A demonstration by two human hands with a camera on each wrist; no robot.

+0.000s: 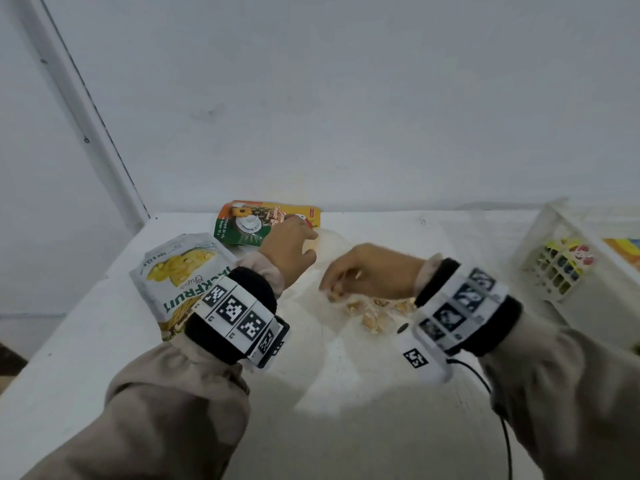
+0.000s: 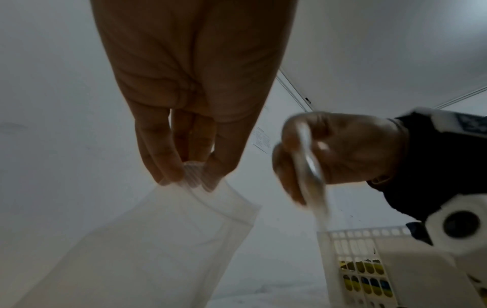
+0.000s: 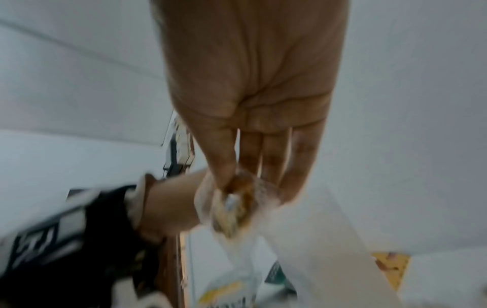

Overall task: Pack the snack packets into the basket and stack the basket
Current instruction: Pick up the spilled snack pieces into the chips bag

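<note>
A clear plastic snack packet (image 1: 374, 313) with yellowish pieces inside lies mid-table between both hands. My left hand (image 1: 308, 244) pinches the packet's clear top edge (image 2: 192, 168) between thumb and fingers. My right hand (image 1: 334, 289) pinches another part of the same packet (image 3: 237, 208), bunching the film round the pieces. A white jackfruit chips packet (image 1: 180, 282) lies flat at the left, partly under my left wrist. An orange and green pineapple packet (image 1: 263, 220) lies behind my left hand. The white slotted basket (image 1: 561, 258) stands at the right with colourful packets inside.
The white table (image 1: 346, 375) ends at a wall close behind the packets; its left edge runs diagonally past the jackfruit packet. A black cable (image 1: 498, 410) hangs from my right wrist. The basket's wall (image 2: 350, 243) stands just right of both hands.
</note>
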